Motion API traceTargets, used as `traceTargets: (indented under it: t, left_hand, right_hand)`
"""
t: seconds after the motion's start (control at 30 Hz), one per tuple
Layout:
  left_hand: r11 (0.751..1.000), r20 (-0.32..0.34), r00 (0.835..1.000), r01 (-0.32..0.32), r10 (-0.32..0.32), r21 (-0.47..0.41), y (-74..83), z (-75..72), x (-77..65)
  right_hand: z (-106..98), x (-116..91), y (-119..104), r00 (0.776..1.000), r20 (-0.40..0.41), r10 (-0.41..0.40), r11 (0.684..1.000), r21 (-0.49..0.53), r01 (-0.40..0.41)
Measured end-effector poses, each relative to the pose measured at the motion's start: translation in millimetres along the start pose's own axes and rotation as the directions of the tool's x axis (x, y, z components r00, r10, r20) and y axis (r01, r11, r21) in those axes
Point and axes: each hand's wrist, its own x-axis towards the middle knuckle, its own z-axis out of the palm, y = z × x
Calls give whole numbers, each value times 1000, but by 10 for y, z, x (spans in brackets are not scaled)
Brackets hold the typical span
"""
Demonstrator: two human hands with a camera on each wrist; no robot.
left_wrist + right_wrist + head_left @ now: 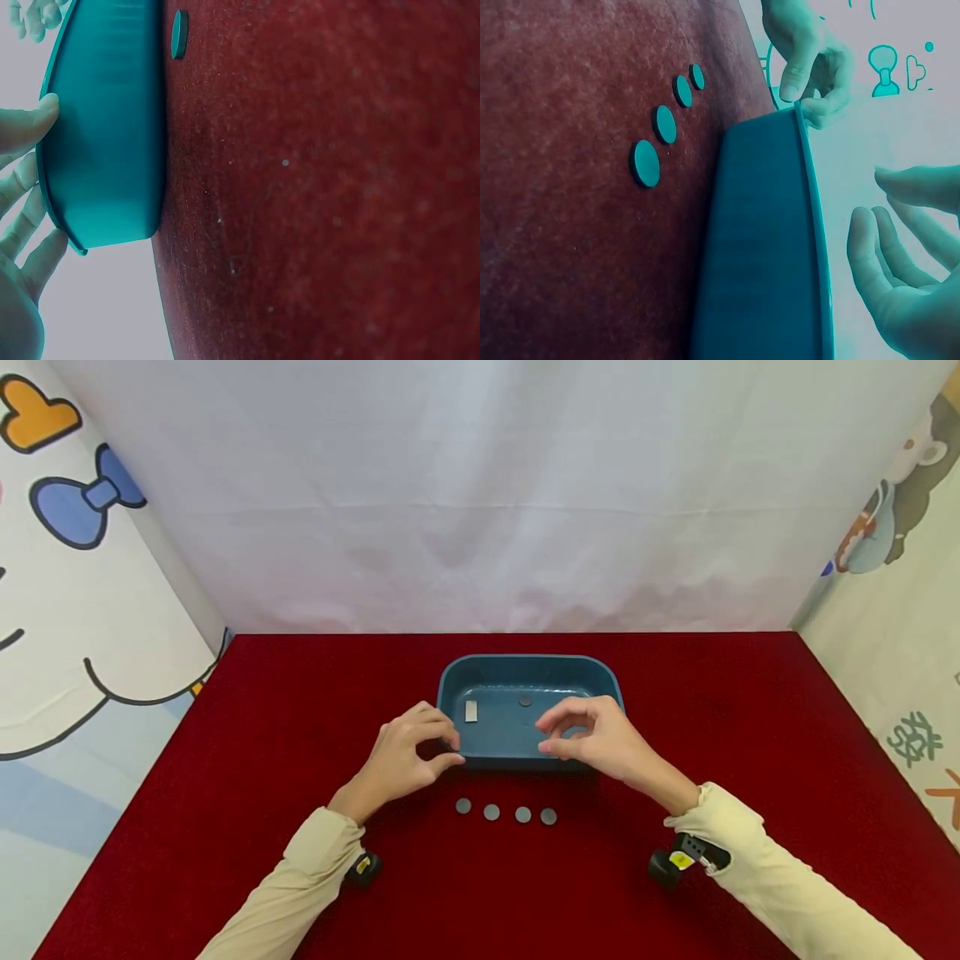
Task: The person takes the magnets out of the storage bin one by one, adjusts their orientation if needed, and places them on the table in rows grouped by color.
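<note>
A blue rectangular tray (495,737) stands on the red cloth, its near wall (105,150) facing me. My left hand (420,747) grips the tray's front left corner, thumb and fingers on either side of the rim. Over the tray's right part hovers my right hand (592,735), its fingers loosely bent with a gap between thumb and fingertips (862,217) and nothing in it. Inside the tray are a small pale rectangular block (471,711) at the left and a grey round disc (525,700) near the middle.
Several grey discs lie in a row on the cloth in front of the tray, from a left disc (463,806) to a right disc (549,816). A white curtain (480,527) hangs behind the table, and printed cloths flank both sides.
</note>
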Motion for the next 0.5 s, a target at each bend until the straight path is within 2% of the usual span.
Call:
traceTargets:
  t: [0.5]
  left_hand:
    - [1000, 2, 1000, -5, 5, 5, -18, 9, -3]
  right_hand:
    - [-21, 188, 97, 998, -39, 45, 999, 25, -45]
